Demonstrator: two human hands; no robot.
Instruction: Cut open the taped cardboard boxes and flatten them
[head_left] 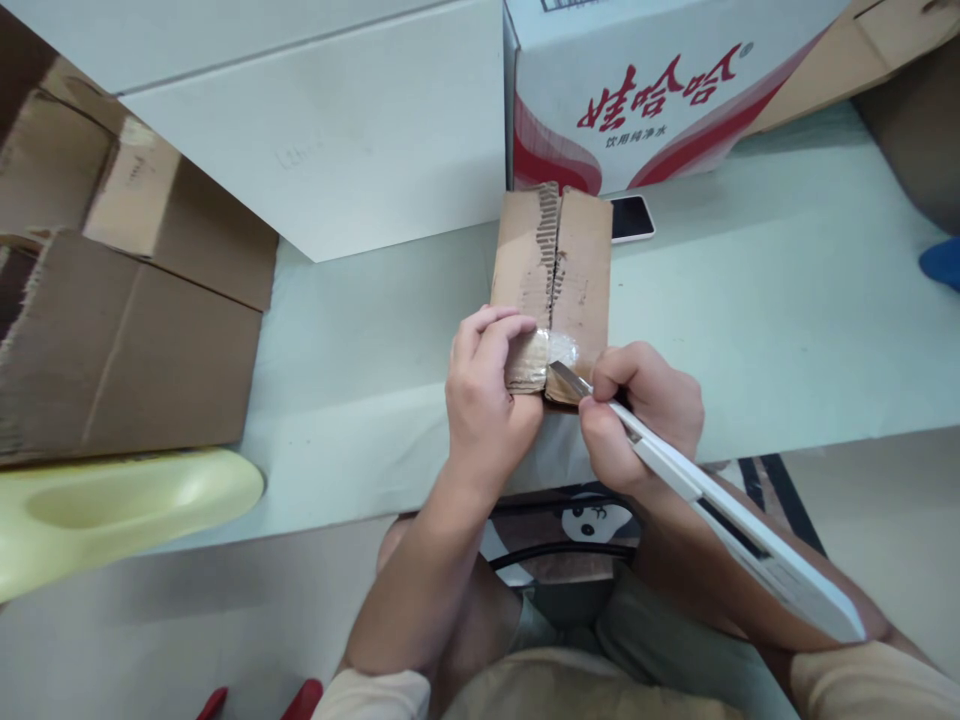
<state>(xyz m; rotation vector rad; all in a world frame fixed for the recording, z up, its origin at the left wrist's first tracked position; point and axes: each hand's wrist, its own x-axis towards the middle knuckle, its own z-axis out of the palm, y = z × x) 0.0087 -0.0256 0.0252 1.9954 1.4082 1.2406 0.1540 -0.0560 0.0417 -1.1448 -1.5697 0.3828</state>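
Note:
A small brown cardboard box (586, 270) lies on the pale green tabletop, its seam running away from me and its surface torn along that seam. Clear tape (562, 350) covers the near end. My left hand (487, 385) grips the box's near left corner, fingers on top and thumb at the near side. In my right hand (645, 405) is a white utility knife (705, 490), held between thumb and fingers with its blade out. The blade tip sits at the taped near end, just right of the seam; whether it has cut in, I cannot tell.
Behind the box stand a large white box (360, 150) and a white-and-red carton (660, 120). A phone (634, 218) lies by the box's far right corner. Larger cardboard boxes (172, 340) and a yellow plastic object (150, 495) occupy the left. The table's front edge runs below my hands.

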